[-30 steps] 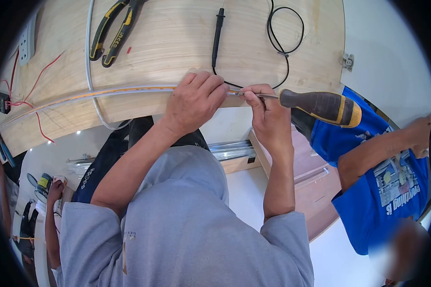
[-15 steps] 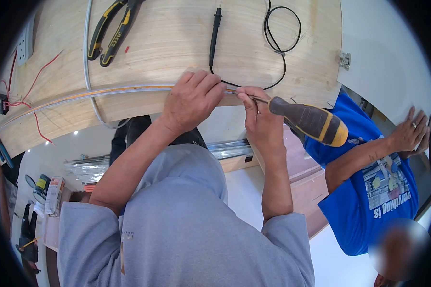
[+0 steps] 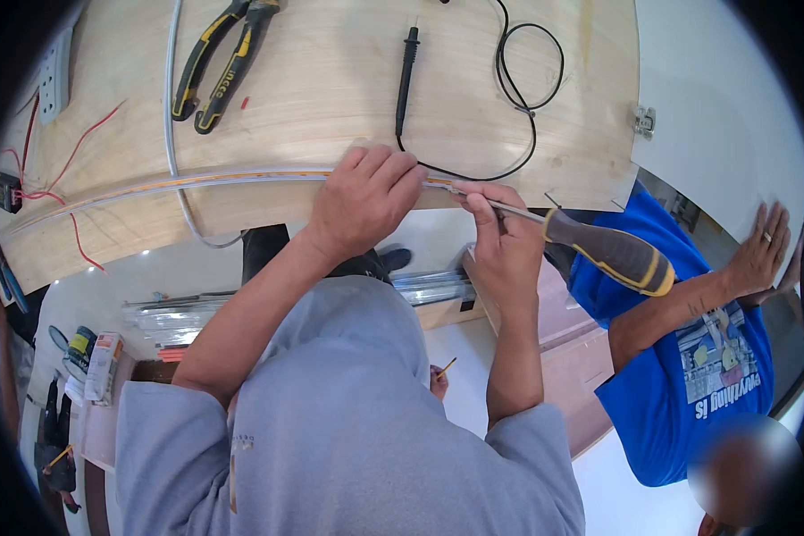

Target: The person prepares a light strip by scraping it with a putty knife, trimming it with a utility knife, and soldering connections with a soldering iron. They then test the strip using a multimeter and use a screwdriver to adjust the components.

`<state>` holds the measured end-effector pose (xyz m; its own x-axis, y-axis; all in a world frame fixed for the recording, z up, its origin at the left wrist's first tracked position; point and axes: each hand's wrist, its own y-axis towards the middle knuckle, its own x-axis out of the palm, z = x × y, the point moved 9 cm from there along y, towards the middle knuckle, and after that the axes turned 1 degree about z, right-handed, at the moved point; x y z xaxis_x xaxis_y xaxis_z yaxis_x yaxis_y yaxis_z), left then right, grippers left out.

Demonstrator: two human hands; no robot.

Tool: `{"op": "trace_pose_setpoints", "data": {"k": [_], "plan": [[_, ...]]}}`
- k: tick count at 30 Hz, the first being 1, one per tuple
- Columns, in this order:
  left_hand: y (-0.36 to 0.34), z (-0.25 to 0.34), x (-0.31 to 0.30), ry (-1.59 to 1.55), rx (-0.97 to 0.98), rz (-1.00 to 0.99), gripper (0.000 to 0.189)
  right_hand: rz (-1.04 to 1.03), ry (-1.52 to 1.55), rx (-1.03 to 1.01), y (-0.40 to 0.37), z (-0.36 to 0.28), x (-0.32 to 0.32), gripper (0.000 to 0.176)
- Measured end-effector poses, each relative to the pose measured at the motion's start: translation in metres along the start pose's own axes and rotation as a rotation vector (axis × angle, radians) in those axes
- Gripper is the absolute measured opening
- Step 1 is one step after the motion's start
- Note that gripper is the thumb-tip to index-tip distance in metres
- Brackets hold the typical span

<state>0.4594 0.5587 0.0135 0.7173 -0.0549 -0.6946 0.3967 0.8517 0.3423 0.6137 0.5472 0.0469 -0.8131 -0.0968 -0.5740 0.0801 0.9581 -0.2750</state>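
Watching the head view from my remote seat, I have the left hand clamped over the front edge of the plywood board, fingers curled tight and close together, pressing down the light strip that runs along that edge. The right hand sits just beside it, thumb and fingers pinched narrow on the metal shaft of the screwdriver. The dark, yellow-banded handle sticks out to the right, tilted down. The tip meets the strip's end right at the left fingertips.

For containers, a small tin and a carton stand side by side at lower left on the floor; I cannot tell what is in them.

On the board, yellow-and-black pliers lie at the top left, well apart from the hands. A black test probe lies above the left hand, its lead looping off to the right. Red wires trail at the far left near a white socket strip, and a grey cable crosses the light strip and hangs off the edge.

Below the board I see pale floor with metal rails lying on it. To the right, a co-worker in a blue shirt lays a flat hand on a white panel.
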Motion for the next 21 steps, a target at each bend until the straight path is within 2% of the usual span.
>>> {"op": "trace_pose_setpoints", "data": {"k": [3, 6, 12, 21], "plan": [[-0.001, 0.003, -0.011, 0.026, -0.002, 0.022, 0.031, 0.018, 0.11, -0.035, 0.0, 0.0, 0.002, 0.013], [-0.003, -0.001, -0.035, 0.099, -0.049, 0.029, 0.03, 0.01, -0.045, -0.217, 0.004, -0.015, 0.003, 0.013], [-0.018, -0.019, -0.039, 0.129, -0.06, 0.034, 0.026, -0.04, -0.067, -0.14, 0.009, -0.01, 0.015, 0.014], [-0.024, -0.022, -0.035, 0.149, -0.053, 0.039, 0.026, -0.157, -0.086, -0.14, 0.024, -0.019, 0.024, 0.01]]}}
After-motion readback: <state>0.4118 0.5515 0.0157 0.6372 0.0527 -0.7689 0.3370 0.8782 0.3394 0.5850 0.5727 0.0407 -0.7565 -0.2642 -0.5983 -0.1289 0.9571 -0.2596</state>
